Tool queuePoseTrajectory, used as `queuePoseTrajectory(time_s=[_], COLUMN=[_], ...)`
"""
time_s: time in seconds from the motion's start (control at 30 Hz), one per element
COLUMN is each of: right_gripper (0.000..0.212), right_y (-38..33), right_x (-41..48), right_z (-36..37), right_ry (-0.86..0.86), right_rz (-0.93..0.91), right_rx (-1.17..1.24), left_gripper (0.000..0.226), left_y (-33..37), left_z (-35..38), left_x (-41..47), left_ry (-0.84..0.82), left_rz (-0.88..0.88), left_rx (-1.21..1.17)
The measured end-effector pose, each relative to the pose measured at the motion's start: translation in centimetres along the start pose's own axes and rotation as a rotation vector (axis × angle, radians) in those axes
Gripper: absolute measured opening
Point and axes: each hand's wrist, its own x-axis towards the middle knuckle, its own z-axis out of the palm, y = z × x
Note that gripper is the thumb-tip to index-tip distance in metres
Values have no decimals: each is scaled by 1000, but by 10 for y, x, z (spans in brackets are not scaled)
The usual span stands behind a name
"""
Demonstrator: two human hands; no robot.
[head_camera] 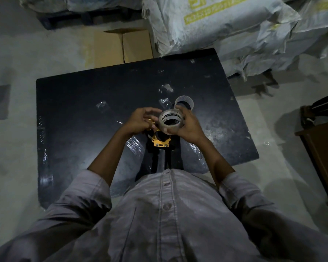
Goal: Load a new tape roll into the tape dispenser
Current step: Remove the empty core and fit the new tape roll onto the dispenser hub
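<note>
right hand (187,127) grips tape roll (171,120); left hand (140,121) clamped on half-hidden dispenser (160,141).

sack (212,21): yellow print, unreadable | tape roll (171,121): core print unreadable

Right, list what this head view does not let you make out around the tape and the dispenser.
- Tape dispenser: its front end, covered by the left hand.
- Tape roll: the core print, too small and dim to read.
- Empty core behind: its near part, covered by the right hand.
- Sack lettering: cut off by the top edge.
</note>
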Motion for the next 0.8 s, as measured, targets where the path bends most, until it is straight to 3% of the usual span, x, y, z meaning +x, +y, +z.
queuePoseTrajectory(time_s=[0.13, 0.23, 0.33, 0.47, 0.63, 0.8], right_gripper=[86, 80, 82, 63, 55, 40], right_y=[-5, -10, -20, -21, -16, -14], right_x=[-3, -2, -4, -11, -9, -8], right_z=[-8, -14, -23, -39, -44, -43], right_ry=[87, 102, 74, -53, -15, 114], right_rz=[123, 171, 190, 117, 123, 148], right_rx=[258, 408, 498, 548, 589, 585], left_gripper=[97, 106, 89, 68, 45, 44], left_y=[-3, 8, 18, 32, 46, 44], left_z=[7, 15, 16, 10, 5, 6], left_x=[-4, -7, -6, -8, -14, -15], left_ry=[25, 152, 275, 354, 219, 200], left_rz=[146, 281, 387, 312, 187, 95], left_rx=[102, 317, 350, 285, -74, -119])
